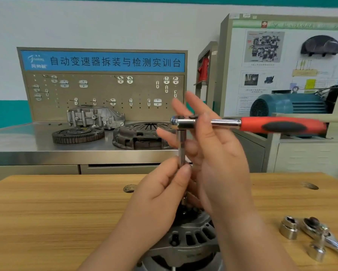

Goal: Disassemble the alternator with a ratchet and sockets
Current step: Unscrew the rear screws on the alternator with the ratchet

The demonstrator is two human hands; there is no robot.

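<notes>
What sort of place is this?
Likely an automotive training workshop: a beige pegboard bench with blue banner, a dark round clutch pressure plate on its steel top, a white diagram teaching board.

It was a car-repair workshop: hook pegboard (103, 92) upper left, clutch parts (138, 136) on a steel bench (17, 141), probably a wiring chart (309, 75) upper right.

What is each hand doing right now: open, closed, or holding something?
Left hand: closed, pinching the extension bar below the ratchet.
Right hand: open, fingers straight, palm by the ratchet's neck, gripping nothing.
</notes>
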